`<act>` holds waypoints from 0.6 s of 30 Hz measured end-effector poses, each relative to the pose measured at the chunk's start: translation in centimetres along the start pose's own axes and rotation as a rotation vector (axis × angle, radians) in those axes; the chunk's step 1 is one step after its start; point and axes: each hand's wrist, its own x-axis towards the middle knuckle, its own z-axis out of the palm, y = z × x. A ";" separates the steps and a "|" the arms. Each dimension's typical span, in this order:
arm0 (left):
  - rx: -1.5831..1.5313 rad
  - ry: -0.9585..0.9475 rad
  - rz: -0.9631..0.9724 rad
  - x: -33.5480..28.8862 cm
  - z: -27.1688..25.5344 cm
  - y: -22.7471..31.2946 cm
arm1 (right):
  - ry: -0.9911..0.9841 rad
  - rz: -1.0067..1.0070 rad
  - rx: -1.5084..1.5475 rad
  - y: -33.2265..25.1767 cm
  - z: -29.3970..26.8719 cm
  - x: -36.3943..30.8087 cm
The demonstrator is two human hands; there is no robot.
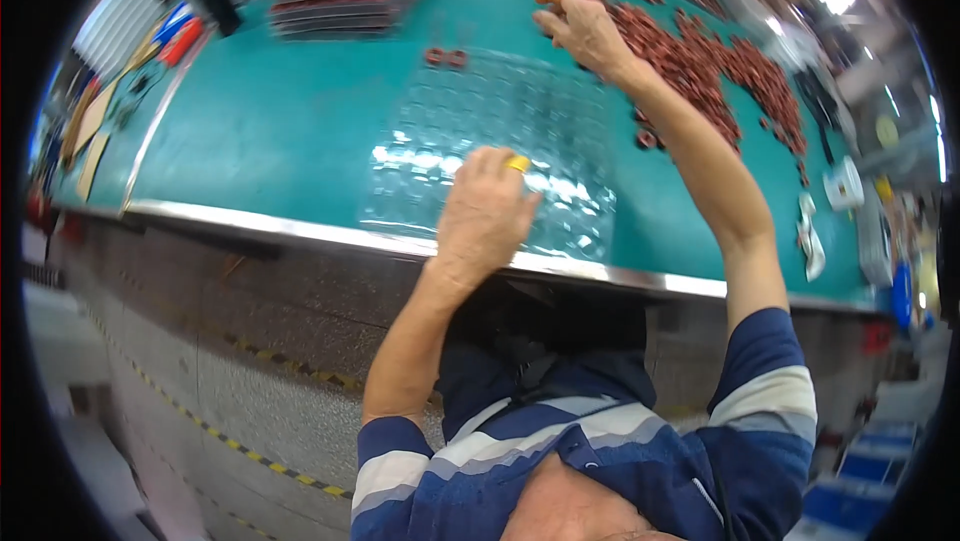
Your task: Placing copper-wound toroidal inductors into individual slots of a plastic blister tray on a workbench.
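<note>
Loading step, as we judge it: a clear pocketed tray (570, 121) lies flat on the green worktop (270, 121) by its near edge, with two red-brown ring-like pieces (445, 58) at its far left corner and the other pockets apparently unfilled.

Our left hand (485, 206), yellow cover on one finger, is palm down over the near part of the tray; we cannot tell whether it grips anything. Our right hand (590, 36), with an orange fingertip cover, is beyond the tray's far right corner, beside the loose heap (675, 66) of similar pieces. Its fingers are bent; blur hides whether a piece is held.

The next move calls for seating single pieces squarely in free pockets, the tray kept steady.
</note>
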 end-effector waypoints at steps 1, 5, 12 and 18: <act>-0.001 -0.008 -0.008 0.2 -0.2 -0.3 | -0.019 -0.017 -0.054 -0.3 -1.8 -0.9; -0.011 0.001 0.037 0.8 0.7 0.7 | -0.187 -0.167 -0.360 2.6 -8.3 -11.0; 0.013 -0.031 0.033 -0.6 0.5 0.8 | -0.297 -0.160 -0.582 2.8 -9.2 -19.1; 0.026 -0.045 0.053 -0.5 0.5 0.7 | -0.217 -0.259 -0.665 3.5 -9.4 -19.3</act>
